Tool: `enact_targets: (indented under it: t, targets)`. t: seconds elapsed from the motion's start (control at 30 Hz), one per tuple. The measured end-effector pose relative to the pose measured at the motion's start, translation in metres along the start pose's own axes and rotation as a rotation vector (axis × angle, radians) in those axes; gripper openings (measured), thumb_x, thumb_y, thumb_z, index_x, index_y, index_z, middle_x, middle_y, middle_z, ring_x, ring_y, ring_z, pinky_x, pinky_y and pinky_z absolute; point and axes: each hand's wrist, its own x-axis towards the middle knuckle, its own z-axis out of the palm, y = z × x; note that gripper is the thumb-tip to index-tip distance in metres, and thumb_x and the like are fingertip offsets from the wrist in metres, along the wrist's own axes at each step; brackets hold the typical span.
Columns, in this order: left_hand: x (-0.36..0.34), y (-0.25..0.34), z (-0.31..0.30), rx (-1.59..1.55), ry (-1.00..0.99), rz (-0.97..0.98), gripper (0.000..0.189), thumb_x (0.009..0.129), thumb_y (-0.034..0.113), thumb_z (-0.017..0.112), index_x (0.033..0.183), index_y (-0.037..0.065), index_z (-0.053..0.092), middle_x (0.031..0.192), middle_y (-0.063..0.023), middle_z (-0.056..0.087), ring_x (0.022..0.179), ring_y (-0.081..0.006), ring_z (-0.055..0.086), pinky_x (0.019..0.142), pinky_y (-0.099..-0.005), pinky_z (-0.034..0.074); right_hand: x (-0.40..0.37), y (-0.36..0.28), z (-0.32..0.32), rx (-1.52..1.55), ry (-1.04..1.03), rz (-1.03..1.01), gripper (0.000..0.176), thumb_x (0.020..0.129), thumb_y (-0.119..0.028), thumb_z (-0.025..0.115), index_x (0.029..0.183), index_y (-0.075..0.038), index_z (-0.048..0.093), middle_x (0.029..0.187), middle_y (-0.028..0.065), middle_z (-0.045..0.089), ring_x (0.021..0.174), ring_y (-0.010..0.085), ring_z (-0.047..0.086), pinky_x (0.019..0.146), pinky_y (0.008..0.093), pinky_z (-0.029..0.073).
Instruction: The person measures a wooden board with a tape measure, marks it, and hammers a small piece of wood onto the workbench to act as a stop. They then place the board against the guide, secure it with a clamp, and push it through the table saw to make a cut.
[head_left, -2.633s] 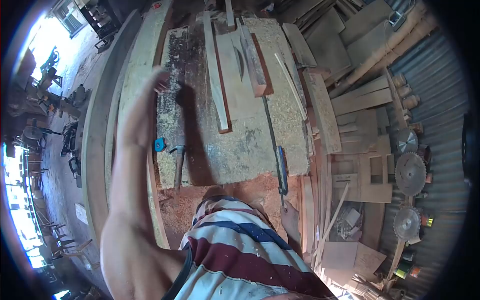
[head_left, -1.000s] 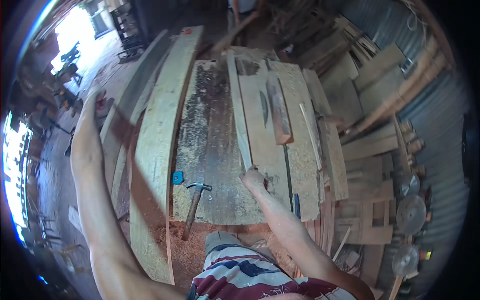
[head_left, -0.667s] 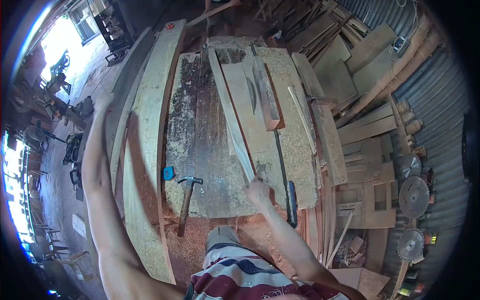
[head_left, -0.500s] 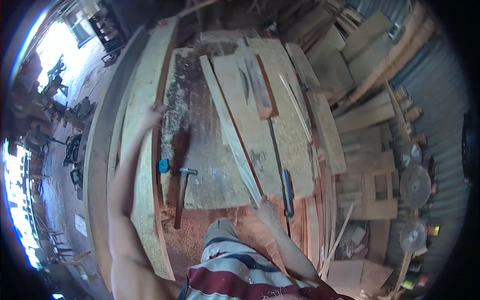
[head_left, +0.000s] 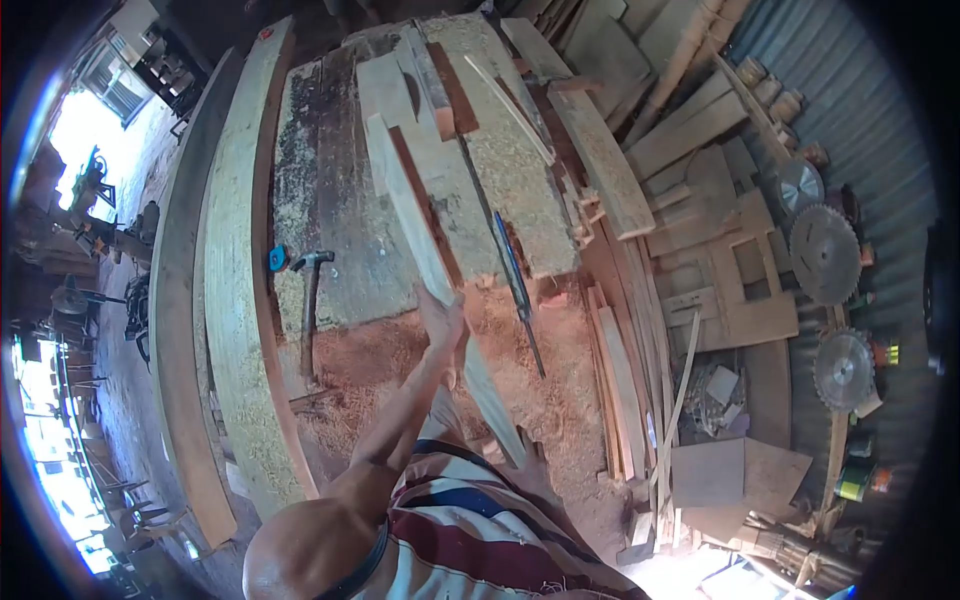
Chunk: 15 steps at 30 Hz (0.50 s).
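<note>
Above the sawdust-strewn workbench [head_left: 330, 190], a long pale plank [head_left: 410, 200] with a reddish-brown edge lies tilted, running from the person's waist out over the bench. The left hand [head_left: 443, 322] is clasped around it midway. The right hand [head_left: 532, 462] sits at its near end, though I cannot tell its grip. A hammer [head_left: 310, 290] lies on the bench to the left.

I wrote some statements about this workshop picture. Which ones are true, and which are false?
1. The left hand touches a long wooden plank. True.
2. A blue tape measure lies beside the head of the hammer. True.
3. The hammer is held in a grip. False: it lies free on the workbench.
4. The circular saw blades lie on the workbench. False: they are at the corrugated wall, on the right.
</note>
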Motion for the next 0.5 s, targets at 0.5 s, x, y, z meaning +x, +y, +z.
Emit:
enact_targets:
  t: [0.5]
  targets:
    - [0.05, 0.025, 0.059, 0.251, -0.215, 0.144, 0.088, 0.078, 0.029, 0.079, 0.15, -0.002, 0.039, 0.141, -0.0342, 0.052, 0.142, -0.0592, 0.035, 0.123, -0.0658, 0.021, 0.014, 0.011, -0.021, 0.269, 0.129, 0.0, 0.073, 0.1, -0.047, 0.072, 0.156, -0.006, 0.048, 0.124, 0.0293, 0.065, 0.111, 0.0466, 0.064, 0.094, 0.0534, 0.053]
